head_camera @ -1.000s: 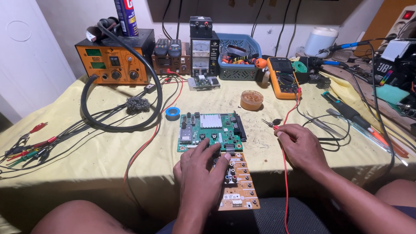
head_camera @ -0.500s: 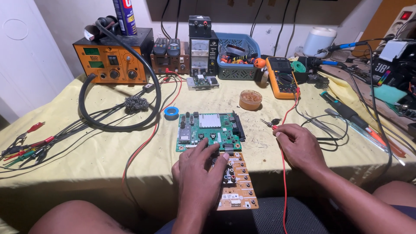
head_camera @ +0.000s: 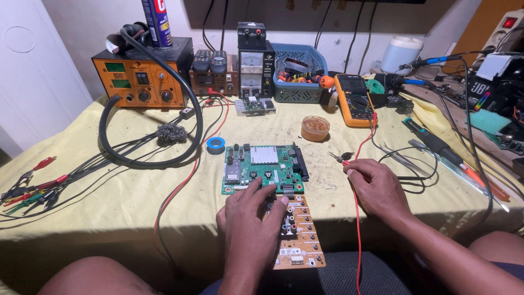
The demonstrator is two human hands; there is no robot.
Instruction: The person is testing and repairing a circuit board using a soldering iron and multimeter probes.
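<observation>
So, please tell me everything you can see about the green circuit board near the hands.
The green circuit board lies flat on the yellow table cover. It is rectangular, with a ribbed silver heat sink near the middle top, small black parts and a dark connector along its right edge. Its front edge meets a tan circuit board. The left hand rests its fingertips on the green board's front edge. The right hand is apart from it.

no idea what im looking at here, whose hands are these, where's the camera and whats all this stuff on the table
The camera sits on a person's head and looks down at their own two bare hands. The left hand presses on a green circuit board joined to a tan board. The right hand pinches a red test probe whose lead runs to a yellow multimeter. On the yellow cloth also lie an orange bench unit, a black hose, a blue basket and a round tub.
</observation>
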